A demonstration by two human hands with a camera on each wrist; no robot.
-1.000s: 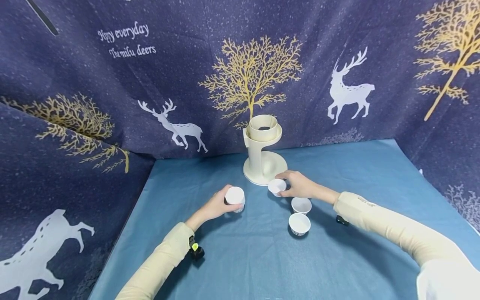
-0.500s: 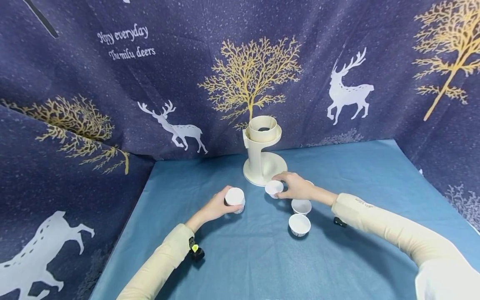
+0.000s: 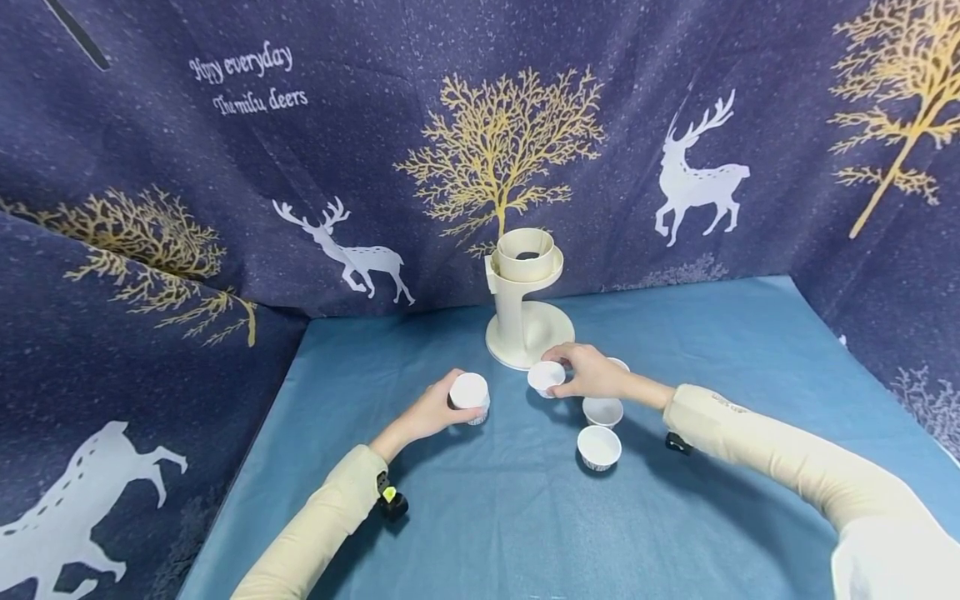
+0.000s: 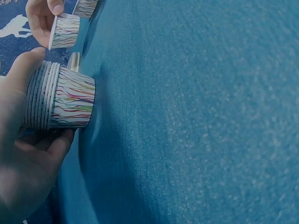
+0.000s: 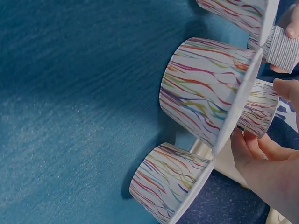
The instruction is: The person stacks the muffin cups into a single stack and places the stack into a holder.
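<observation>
My left hand (image 3: 435, 408) grips a stack of nested paper cups (image 3: 470, 400), thumb on one side and fingers on the other. In the left wrist view the stack (image 4: 60, 98) shows many layered rims and colourful wavy lines. My right hand (image 3: 592, 372) pinches a single paper cup (image 3: 546, 378) by its side, mouth up, in front of the cream stand. Three more paper cups stand on the cloth by that hand: a near one (image 3: 599, 448), a middle one (image 3: 603, 412), and a far one (image 3: 619, 364) mostly hidden behind the hand.
A cream stand (image 3: 510, 321) with a round base and a ring holding a wide tube (image 3: 526, 257) rises at the back of the blue-covered table (image 3: 495, 517). Behind it hangs a dark blue curtain (image 3: 600, 167) printed with deer and trees.
My right hand has shifted slightly left with its paper cup, and the far cup's rim now shows behind it. The left hand and its stack have stayed in place.
</observation>
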